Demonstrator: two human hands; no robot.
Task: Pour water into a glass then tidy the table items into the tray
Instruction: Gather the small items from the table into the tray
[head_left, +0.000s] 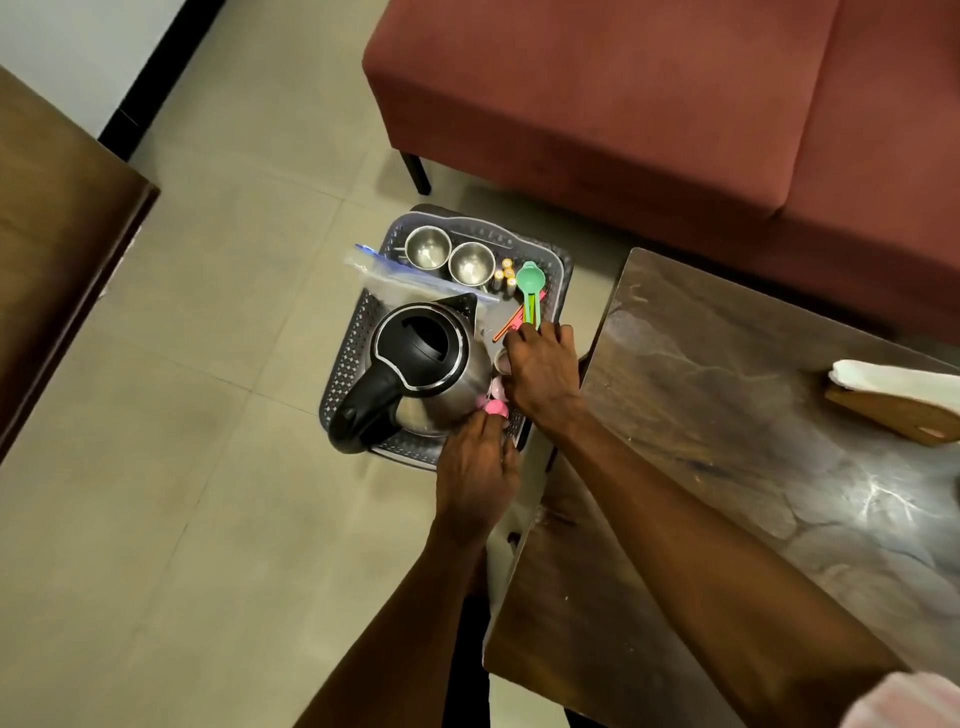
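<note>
Hands (506, 421) over tray (358, 332) beside kettle (431, 369)

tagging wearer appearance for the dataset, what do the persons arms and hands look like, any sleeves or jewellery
Both forearms are bare up to the frame edge. The left hand and right hand show no gloves, rings, watch or bands. A bit of pale pink fabric, perhaps clothing, sits at the lower right corner.
</note>
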